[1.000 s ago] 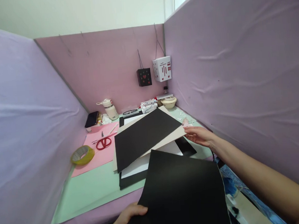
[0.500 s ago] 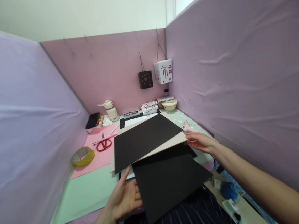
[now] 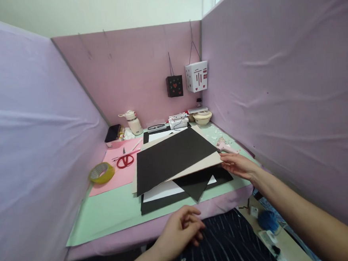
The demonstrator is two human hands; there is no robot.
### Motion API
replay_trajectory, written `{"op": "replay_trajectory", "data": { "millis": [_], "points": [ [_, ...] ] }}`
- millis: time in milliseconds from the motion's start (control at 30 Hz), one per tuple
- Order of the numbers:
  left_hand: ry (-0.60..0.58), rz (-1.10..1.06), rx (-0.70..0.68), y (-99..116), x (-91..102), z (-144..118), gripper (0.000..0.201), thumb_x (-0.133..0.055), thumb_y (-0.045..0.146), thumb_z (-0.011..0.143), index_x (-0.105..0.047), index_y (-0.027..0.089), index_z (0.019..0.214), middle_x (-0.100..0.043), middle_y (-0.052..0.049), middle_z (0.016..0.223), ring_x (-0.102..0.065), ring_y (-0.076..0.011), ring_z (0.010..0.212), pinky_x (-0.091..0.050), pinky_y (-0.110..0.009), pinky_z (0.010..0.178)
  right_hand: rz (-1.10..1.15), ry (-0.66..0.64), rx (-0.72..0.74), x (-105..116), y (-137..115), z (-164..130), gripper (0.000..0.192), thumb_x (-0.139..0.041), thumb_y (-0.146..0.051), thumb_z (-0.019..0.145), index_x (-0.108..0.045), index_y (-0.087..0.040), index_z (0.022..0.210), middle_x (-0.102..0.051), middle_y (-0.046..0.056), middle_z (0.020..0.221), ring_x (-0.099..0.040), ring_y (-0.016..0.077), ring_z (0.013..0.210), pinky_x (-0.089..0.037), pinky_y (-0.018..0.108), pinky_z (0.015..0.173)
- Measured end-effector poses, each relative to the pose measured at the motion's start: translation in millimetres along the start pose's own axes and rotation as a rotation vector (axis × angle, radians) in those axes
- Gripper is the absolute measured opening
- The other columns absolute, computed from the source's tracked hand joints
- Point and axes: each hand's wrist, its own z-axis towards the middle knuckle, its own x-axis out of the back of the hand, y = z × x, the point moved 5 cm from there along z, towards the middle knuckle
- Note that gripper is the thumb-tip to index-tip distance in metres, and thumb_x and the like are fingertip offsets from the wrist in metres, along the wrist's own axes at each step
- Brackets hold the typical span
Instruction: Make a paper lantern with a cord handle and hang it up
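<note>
My right hand [image 3: 238,165] grips the right corner of a beige card [image 3: 200,165] and holds that side raised off the desk. On the card lies a black sheet [image 3: 171,156]. Under the raised card lies another black sheet [image 3: 195,184], with one corner poking out toward me, on top of a white sheet [image 3: 162,190] and a black board [image 3: 158,204]. My left hand [image 3: 182,229] hangs near the desk's front edge with its fingers loosely curled and nothing in it.
Red scissors [image 3: 125,161] lie on a pink sheet [image 3: 112,178], beside a roll of yellow tape [image 3: 101,173]. A bottle [image 3: 133,122], a bowl [image 3: 202,117] and small boxes line the back. Purple partitions [image 3: 277,79] close in three sides. A green mat [image 3: 108,214] covers the desk.
My left hand slid the loose black sheet under the raised card, let go of it and drew back toward me. My right hand kept the card's corner up.
</note>
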Motion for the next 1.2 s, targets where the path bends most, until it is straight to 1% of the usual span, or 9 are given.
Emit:
{"op": "replay_trajectory", "data": {
  "millis": [67,133,200,333,500,700,933,1100,1200],
  "points": [
    [0.083,0.515,-0.345,20,-4.7,11,0.035,-0.062,0.024,0.084,-0.060,0.018,0.119,-0.064,-0.015,0.126,-0.060,-0.0298,0.119,-0.044,-0.050,0.105,-0.005,0.012,-0.001,2,1,2,0.020,-0.071,-0.003,0.074,-0.068,-0.019,0.086,-0.072,0.002,0.082,-0.067,0.0085,0.067,-0.057,0.013,0.064],
    [0.173,0.921,-0.540,27,-11.6,27,0.050,-0.067,0.025,0.081,-0.057,0.018,0.129,-0.051,-0.017,0.144,-0.043,-0.0362,0.136,-0.033,-0.058,0.112,-0.010,0.019,-0.004,3,1,3,0.021,-0.071,-0.003,0.073,-0.068,-0.019,0.087,-0.073,0.002,0.082,-0.067,0.0091,0.067,-0.058,0.013,0.064],
    [0.240,1.182,-0.570,22,-12.9,47,0.056,-0.069,0.025,0.082,-0.053,0.015,0.135,-0.048,-0.019,0.147,-0.042,-0.0380,0.136,-0.034,-0.060,0.111,-0.014,0.020,-0.010,3,2,4,0.021,-0.071,-0.002,0.074,-0.069,-0.018,0.087,-0.073,0.003,0.083,-0.068,0.0094,0.068,-0.057,0.014,0.063],
    [0.325,1.407,-0.649,6,2.6,60,0.039,-0.049,0.010,0.091,-0.060,0.016,0.128,-0.063,-0.014,0.132,-0.059,-0.0288,0.122,-0.044,-0.050,0.106,-0.005,0.029,-0.014,3,4,3,0.019,-0.067,-0.002,0.076,-0.070,-0.018,0.086,-0.073,0.003,0.085,-0.067,0.0080,0.068,-0.056,0.012,0.063],
    [0.477,1.423,-0.823,-11,45.0,21,0.043,-0.037,0.003,0.091,-0.064,0.014,0.122,-0.071,-0.013,0.118,-0.066,-0.0232,0.111,-0.055,-0.038,0.093,-0.011,0.035,-0.009,6,10,4,0.017,-0.067,-0.004,0.077,-0.071,-0.018,0.086,-0.073,0.004,0.085,-0.068,0.0085,0.069,-0.057,0.012,0.064],
    [0.671,1.446,-0.884,-17,80.4,-13,0.039,-0.035,0.005,0.093,-0.068,0.015,0.114,-0.072,-0.010,0.113,-0.066,-0.0230,0.106,-0.054,-0.037,0.090,-0.114,0.037,0.051,12,14,6,0.020,-0.075,-0.009,0.070,-0.069,-0.020,0.085,-0.072,0.006,0.085,-0.069,0.0147,0.072,-0.060,0.022,0.068],
    [0.958,1.252,-0.802,-9,90.2,-29,0.016,-0.054,0.014,0.091,-0.068,0.017,0.098,-0.065,-0.009,0.092,-0.060,-0.0226,0.089,-0.047,-0.038,0.080,-0.448,0.132,0.173,18,19,9,0.013,-0.072,-0.017,0.067,-0.072,-0.023,0.078,-0.072,0.005,0.079,-0.069,0.0214,0.078,-0.057,0.033,0.077],
    [1.113,1.109,-0.750,-11,106.1,-38,0.015,-0.055,0.016,0.090,-0.063,0.018,0.103,-0.058,-0.009,0.098,-0.057,-0.0246,0.094,-0.044,-0.042,0.086,-0.736,0.282,0.334,23,3,3,0.020,-0.072,-0.022,0.063,-0.075,-0.021,0.083,-0.072,0.008,0.099,-0.066,0.0272,0.092,-0.049,0.041,0.090],
    [1.172,1.042,-0.655,-14,116.4,-36,0.023,-0.053,0.020,0.090,-0.058,0.016,0.112,-0.057,-0.013,0.109,-0.055,-0.0282,0.104,-0.044,-0.046,0.092,-0.835,0.273,0.421,17,-4,1,0.025,-0.069,-0.026,0.067,-0.074,-0.021,0.091,-0.070,0.009,0.108,-0.066,0.0251,0.089,-0.050,0.039,0.087]
  ]
}}
